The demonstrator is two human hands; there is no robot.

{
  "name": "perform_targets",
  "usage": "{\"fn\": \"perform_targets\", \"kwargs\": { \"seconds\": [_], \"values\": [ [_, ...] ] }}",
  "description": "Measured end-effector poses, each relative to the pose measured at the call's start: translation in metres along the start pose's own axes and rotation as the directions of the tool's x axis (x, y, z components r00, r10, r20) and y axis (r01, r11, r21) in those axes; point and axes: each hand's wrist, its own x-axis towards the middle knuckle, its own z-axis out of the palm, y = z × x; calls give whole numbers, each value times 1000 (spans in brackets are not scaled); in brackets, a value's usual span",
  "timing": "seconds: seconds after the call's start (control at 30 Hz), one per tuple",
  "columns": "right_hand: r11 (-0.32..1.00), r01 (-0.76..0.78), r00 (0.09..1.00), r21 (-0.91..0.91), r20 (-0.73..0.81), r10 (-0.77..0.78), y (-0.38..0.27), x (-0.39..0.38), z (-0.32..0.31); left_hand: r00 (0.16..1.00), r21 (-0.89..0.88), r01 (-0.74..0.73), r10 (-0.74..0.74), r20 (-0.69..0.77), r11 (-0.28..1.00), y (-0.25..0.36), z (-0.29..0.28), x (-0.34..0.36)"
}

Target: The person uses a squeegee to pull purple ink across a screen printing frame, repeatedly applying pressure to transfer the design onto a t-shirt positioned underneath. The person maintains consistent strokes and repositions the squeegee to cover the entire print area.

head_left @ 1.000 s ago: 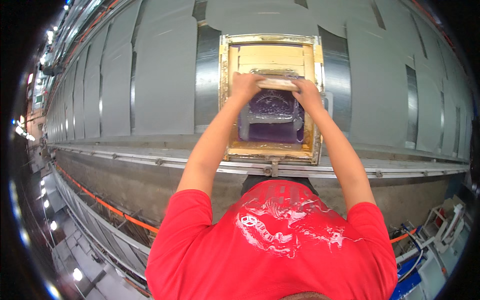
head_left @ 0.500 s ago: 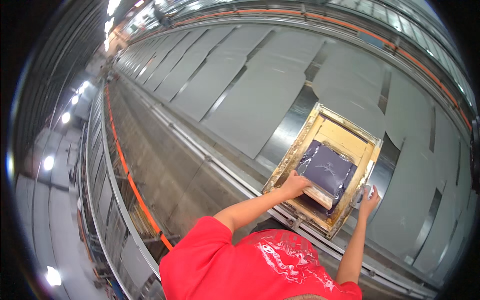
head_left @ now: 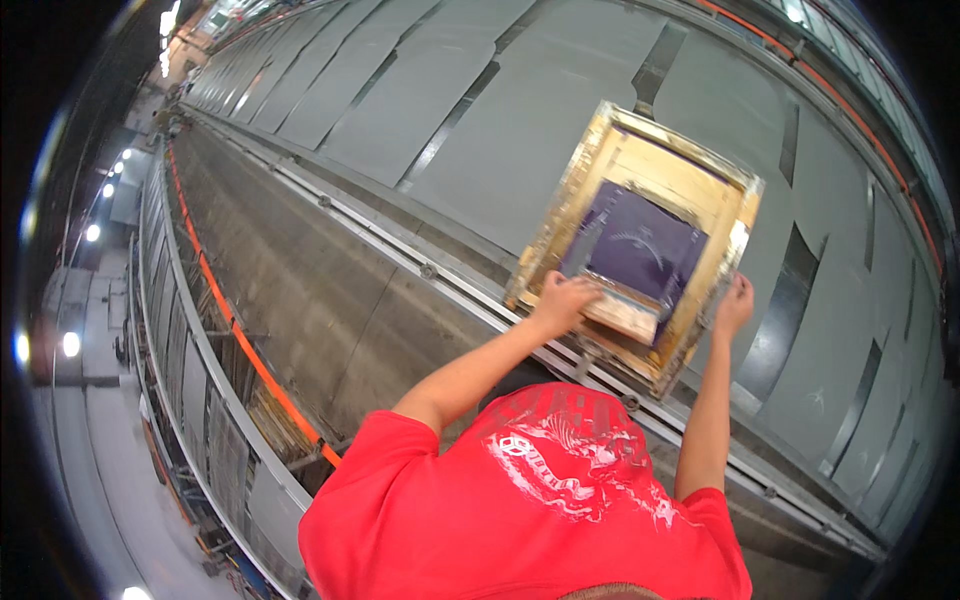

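A wooden-edged screen-printing frame [head_left: 738, 235] is over the grey panels in front of me, with a dark purple ink area [head_left: 640, 245] and a pale curved design inside it. Across the near part of the ink lies a squeegee [head_left: 625, 314] with a light wooden body. My left hand [head_left: 566, 303] is closed on the squeegee's left end, close to the frame's left side. At the frame's right edge, the fingers of my right hand [head_left: 736, 303] are bent around the rim; their tips are partly hidden.
A long table bears several grey panels [head_left: 445, 185] with shiny metal strips between them. Along its near edge runs a metal rail [head_left: 430, 272] with small fittings. Beyond the aisle floor [head_left: 300, 240] on my left is another long table edged by an orange strip [head_left: 265, 365].
The printing frame has shifted left over the panels and looks larger. My right hand has come from just beyond the frame onto its right edge. My left hand stays at the squeegee.
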Motion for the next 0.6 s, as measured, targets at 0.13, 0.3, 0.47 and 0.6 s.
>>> {"fn": "perform_targets", "kwargs": {
  "seconds": [0.13, 0.3, 0.47, 0.6],
  "values": [
    [996, -38, 998, 84, 56, 33, -62, -53, 99, 998, 20, 53, -52, -21, 998, -101, -51, -22],
    [983, -22, 1000, 184, 6, 21, -110, -102, 187, 998, 92, 38, -42, 38, 995, -195, -101, -40],
    [984, -151, 987, 96, 70, 144, -137, -116, 195, 999, 215, -44, 37, 34, 976, -214, -118, -50],
    [988, -145, 988, 53, 67, 141, -146, -124, 197, 998, 145, -64, 64, 1, 987, -233, -124, -67]
  ]
}}
